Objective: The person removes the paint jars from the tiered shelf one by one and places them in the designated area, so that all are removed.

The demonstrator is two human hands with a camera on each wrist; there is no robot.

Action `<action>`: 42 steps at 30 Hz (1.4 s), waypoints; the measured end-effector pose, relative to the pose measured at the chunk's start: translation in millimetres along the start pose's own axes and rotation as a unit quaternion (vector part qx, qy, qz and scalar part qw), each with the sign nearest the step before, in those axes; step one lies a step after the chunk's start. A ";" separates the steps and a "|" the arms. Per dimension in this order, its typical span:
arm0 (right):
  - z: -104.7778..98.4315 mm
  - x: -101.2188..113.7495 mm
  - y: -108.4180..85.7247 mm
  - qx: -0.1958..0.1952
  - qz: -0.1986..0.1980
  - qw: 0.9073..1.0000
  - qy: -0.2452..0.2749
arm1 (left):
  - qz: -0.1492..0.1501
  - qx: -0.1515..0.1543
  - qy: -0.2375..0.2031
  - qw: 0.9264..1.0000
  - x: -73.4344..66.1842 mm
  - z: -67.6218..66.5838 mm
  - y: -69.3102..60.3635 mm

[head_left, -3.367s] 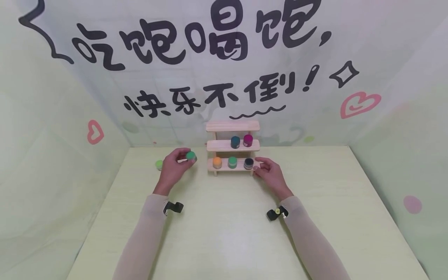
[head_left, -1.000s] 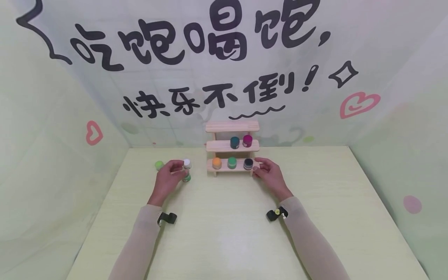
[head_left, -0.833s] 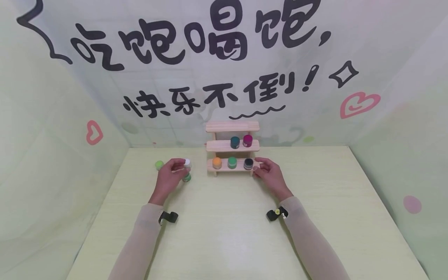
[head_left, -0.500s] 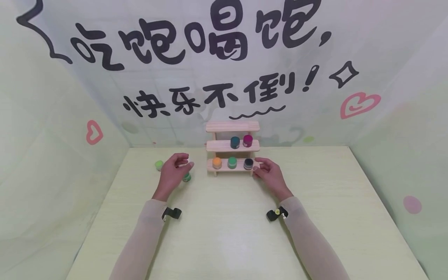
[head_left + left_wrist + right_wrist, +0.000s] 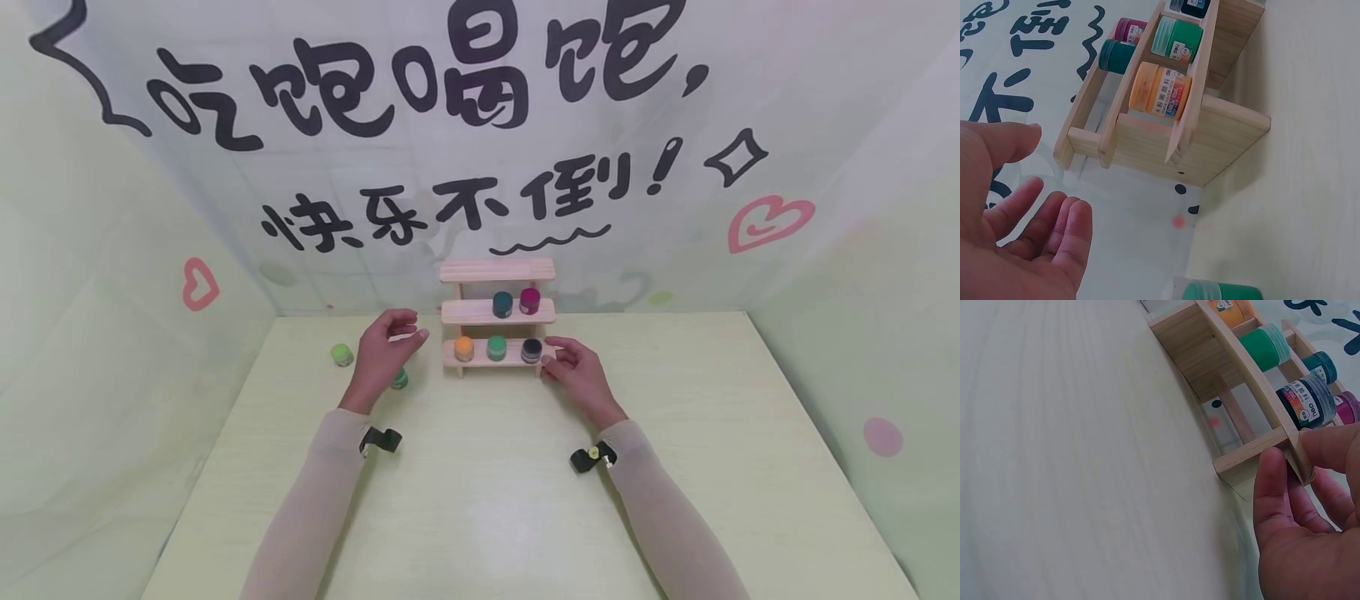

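Note:
My left hand [image 5: 382, 354] hovers left of the small wooden three-tier shelf [image 5: 497, 313]. In the left wrist view its thumb and fingers [image 5: 1075, 240] stand apart, with pale wall showing between them. Just below that hand a green paint jar [image 5: 400, 379] stands on the table, partly covered. A pale edge shows beside this jar in the left wrist view; what it belongs to is unclear. My right hand [image 5: 581, 379] pinches the right end of the lowest tier between thumb and fingers. On that tier sit orange [image 5: 464, 349], green [image 5: 497, 347] and black [image 5: 531, 350] jars.
The middle tier carries a teal jar [image 5: 502, 304] and a magenta jar [image 5: 529, 301]. A light green jar [image 5: 342, 355] stands left of my left hand. Behind the shelf rises a cloth wall [image 5: 360, 283] with printed lettering.
My left hand held a green jar, then was at a white jar behind the green one on the table. Since then it has moved back and right, and the white jar is out of sight.

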State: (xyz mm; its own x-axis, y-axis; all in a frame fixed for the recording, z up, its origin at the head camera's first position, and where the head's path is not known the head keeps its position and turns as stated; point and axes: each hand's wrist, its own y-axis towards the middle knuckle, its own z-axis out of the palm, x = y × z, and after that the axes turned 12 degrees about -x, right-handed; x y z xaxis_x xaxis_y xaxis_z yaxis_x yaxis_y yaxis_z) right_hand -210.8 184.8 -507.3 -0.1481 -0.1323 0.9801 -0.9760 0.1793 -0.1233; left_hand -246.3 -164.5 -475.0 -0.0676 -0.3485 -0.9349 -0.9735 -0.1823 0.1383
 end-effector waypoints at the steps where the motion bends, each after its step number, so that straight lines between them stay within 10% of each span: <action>1: -0.2 0.1 0.1 0.001 0.001 1.000 0.000 | 0.003 -0.001 -0.002 1.000 -2.2 1.9 0.7; 25: -0.4 4.6 -2.0 -0.002 0.006 1.000 -0.021 | 0.041 0.018 -0.040 0.998 -36.7 45.1 13.8; 42: 0.9 -31.7 17.6 -0.016 0.005 1.000 -0.014 | 0.004 0.054 -0.046 0.997 -45.9 91.6 21.6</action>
State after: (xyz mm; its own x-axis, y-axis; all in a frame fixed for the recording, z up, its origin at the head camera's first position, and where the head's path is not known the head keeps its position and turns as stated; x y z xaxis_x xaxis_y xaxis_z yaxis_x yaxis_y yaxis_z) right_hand -223.5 191.2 -540.7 -0.1624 -0.1580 0.9740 -0.9692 0.2110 -0.1273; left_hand -284.2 -68.3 -459.1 -0.0901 -0.2629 -0.9606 -0.9903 -0.0788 0.1144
